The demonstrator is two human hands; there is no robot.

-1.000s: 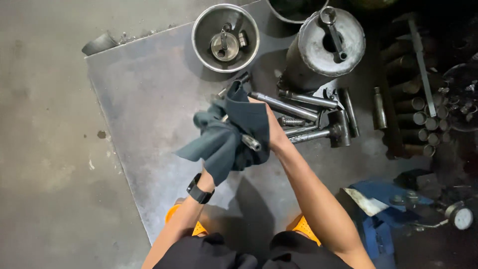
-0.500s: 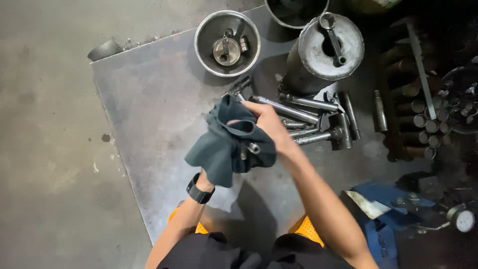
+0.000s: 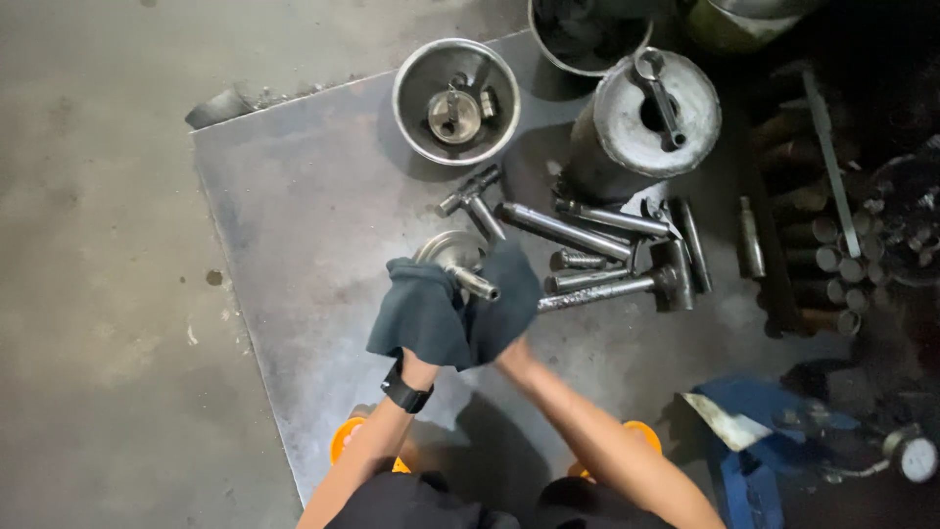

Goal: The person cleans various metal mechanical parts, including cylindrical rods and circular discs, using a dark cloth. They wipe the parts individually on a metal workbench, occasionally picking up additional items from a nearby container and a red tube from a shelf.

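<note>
Head view, looking straight down. Both hands buried in a dark grey rag (image 3: pixel 441 318) over the middle of a grey steel floor plate (image 3: pixel 294 225). Left hand (image 3: pixel 423 328), black watch (image 3: pixel 406 395) at the wrist, wrapped in the rag's left fold; fingers hidden, seemingly closed through the cloth on a round metal part (image 3: pixel 452 257). Right hand (image 3: pixel 504 328) under the right fold, only wrist and forearm showing; finger spread impossible to tell, though the cloth is bunched tight around the part. Part poking out at the rag's top edge: domed disc with a short stem (image 3: pixel 477 285) pointing right.

Beyond the rag on the plate, a T-shaped fitting (image 3: pixel 470 191), then a steel bowl (image 3: pixel 411 73) holding a small disc and bits. Right of the rag, a heap of rods and bolts (image 3: pixel 587 235) with a hammer-like tool (image 3: pixel 636 284) touching them. Behind the heap, an upright steel cylinder (image 3: pixel 597 147) with a wrench (image 3: pixel 658 88) laid across its top. Further right of the heap, a row of tube ends (image 3: pixel 832 264) in shadow. Near edge of the plate: orange sandals (image 3: pixel 352 441) under the knees. Right of the sandals, a blue case (image 3: pixel 744 431) and a dial gauge (image 3: pixel 913 456).
</note>
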